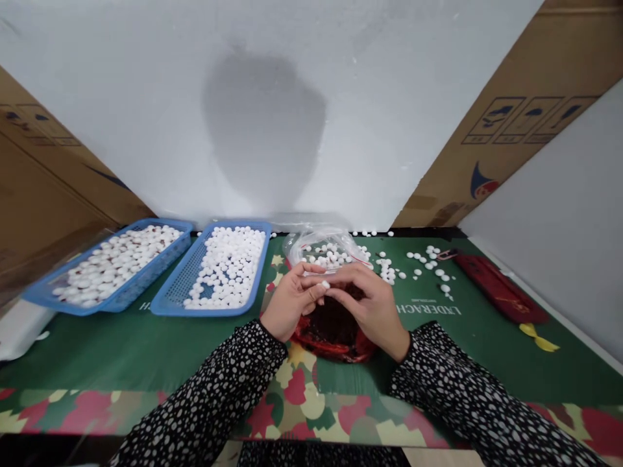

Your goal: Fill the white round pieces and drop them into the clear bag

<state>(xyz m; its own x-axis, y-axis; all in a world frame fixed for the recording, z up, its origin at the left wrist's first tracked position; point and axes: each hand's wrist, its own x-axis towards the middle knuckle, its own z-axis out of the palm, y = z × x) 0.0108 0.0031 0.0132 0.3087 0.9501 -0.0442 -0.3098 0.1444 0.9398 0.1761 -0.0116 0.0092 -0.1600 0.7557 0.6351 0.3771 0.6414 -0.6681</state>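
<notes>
bead (pixel 326 284) sits above the red bag (pixel 335 354), pinched narrowly by the fingertips of left hand (pixel 291 301) and right hand (pixel 377 301), likely to steady something so small. left of the bag, blue trays (pixel 187 267) presumably stop other beads (pixel 238 256) rolling away.

I see a green counter (pixel 136 353) with white letters (pixel 435 310) and a border (pixel 335 412) of red, cream and green shapes along its front edge. Toward its back left corner, my feed shows blue trays (pixel 182 279) of white beads (pixel 228 266). Near its right edge I get a dark red case (pixel 501 288) and a yellow ribbon (pixel 538 338). Both sleeves (pixel 233 370) are black, speckled white.
</notes>
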